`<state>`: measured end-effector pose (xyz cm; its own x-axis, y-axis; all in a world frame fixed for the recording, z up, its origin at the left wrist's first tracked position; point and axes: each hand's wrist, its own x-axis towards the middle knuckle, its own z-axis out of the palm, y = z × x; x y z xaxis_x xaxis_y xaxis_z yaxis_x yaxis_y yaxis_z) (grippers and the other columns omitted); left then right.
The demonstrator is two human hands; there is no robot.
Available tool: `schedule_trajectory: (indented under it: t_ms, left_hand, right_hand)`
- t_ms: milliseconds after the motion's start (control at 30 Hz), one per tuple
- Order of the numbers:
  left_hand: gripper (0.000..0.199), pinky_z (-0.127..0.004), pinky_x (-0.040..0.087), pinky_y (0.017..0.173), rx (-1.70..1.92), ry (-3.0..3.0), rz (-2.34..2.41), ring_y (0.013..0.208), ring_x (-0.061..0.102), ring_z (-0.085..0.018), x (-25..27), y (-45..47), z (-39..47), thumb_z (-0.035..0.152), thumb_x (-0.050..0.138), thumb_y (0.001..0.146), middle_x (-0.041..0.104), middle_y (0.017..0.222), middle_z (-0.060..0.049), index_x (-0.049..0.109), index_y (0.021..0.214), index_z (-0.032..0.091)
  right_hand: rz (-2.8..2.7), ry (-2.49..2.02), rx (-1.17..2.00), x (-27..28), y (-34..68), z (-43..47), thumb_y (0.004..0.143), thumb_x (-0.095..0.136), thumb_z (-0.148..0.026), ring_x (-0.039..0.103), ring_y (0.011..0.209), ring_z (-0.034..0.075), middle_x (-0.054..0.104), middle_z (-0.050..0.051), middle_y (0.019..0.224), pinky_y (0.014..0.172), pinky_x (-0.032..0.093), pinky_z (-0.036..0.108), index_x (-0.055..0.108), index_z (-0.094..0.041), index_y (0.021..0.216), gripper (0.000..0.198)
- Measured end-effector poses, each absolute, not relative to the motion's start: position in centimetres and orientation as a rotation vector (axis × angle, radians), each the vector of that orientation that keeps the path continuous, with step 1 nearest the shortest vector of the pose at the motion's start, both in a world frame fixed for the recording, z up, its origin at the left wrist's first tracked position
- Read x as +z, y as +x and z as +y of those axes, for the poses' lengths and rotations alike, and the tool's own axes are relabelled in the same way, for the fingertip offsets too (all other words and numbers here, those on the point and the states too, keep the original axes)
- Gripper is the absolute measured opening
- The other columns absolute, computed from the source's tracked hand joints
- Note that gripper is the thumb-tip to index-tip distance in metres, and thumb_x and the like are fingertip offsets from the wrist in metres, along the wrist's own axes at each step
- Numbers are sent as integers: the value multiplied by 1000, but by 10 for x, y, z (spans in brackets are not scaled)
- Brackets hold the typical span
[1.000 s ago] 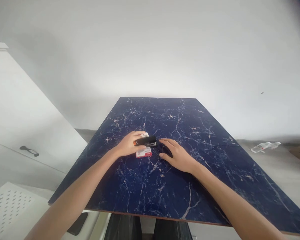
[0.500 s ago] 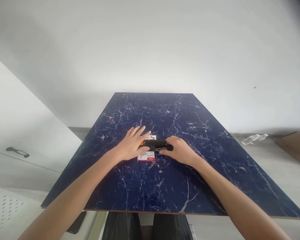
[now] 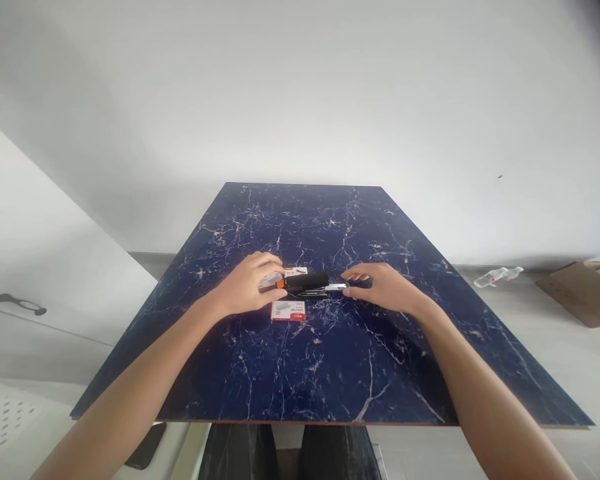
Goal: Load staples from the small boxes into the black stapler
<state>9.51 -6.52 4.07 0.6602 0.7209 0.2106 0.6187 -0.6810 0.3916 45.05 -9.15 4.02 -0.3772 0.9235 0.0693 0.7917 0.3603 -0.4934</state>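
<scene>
While 1 stapler (image 3: 307, 283) is gripped in left hand (image 3: 253, 283) over red-white packaging (image 3: 289, 311), right hand (image 3: 387, 288) is half open at the metal tip (image 3: 337, 287), contact unclear. All over 1 blue table (image 3: 300, 373); 1 bottle (image 3: 491, 277), 1 carton (image 3: 577, 293) on floor (image 3: 520, 320); pale wall (image 3: 305, 80).

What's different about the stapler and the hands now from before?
The right hand has let go of the stapler's black end and moved right; a silver metal strip now sticks out there, with the thumb at its tip. The left hand's spread fingers have curled in around the orange end. The red-and-white staple box stays on the table, partly hidden by the stapler.
</scene>
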Motion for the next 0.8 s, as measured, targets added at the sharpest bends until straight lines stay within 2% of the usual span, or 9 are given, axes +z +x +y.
schedule_trajectory:
  t_ms: [67,133,233,300,467,600,733,800]
  left_hand:
    - [36,-38,51,85,486,2526,1094,98,64,-25,56,86,-67,54,61,93,71,105,-8,74,100,22]
    - [37,-31,46,67,342,2400,1131,75,63,-19,68,78,-69,57,63,90,70,84,-4,74,88,21]
    - [41,-27,37,53,52,2197,1096,60,60,-16,73,75,-72,59,73,80,69,75,-1,75,102,24]
    - [45,-26,37,52,-39,2150,1068,58,61,-16,69,79,-74,55,77,77,70,76,1,74,112,27]
    - [25,-28,39,53,-16,2197,1108,60,65,-17,57,89,-78,47,76,78,73,79,0,75,93,26]
    - [22,-28,43,57,-17,2166,1070,61,66,-17,62,87,-79,42,75,78,73,78,0,75,95,26]
    - [20,-28,48,64,14,2158,973,72,69,-19,75,84,-83,34,74,77,74,86,-2,75,95,26]
    - [23,-29,52,69,67,2160,928,80,71,-21,80,85,-87,33,75,76,74,93,-3,74,98,25]
  right_hand:
    - [-2209,-1505,522,44,451,-93,91,65,-53,73,96,27,78,6,111,81,61,42,76,-26,115,37]
    - [-2131,-1494,456,47,448,-95,94,60,-53,73,93,26,78,7,106,80,61,42,76,-25,109,36]
    - [-2075,-1458,371,50,441,-99,97,55,-50,73,85,25,78,7,97,72,61,38,77,-25,100,34]
    - [-2080,-1426,356,50,436,-101,98,54,-48,72,83,23,78,6,95,69,60,36,77,-25,96,32]
    - [-2143,-1361,413,47,427,-103,98,54,-45,72,82,23,78,5,94,70,59,35,75,-25,94,30]
    - [-2163,-1279,422,43,421,-106,97,57,-41,71,79,21,77,4,90,72,57,35,74,-24,91,25]
    - [-2210,-1095,508,46,408,-118,97,59,-39,69,72,19,75,4,83,70,56,34,73,-23,86,24]
    - [-2234,-1017,574,49,398,-127,95,61,-40,69,72,19,75,4,87,69,56,34,72,-23,91,21]
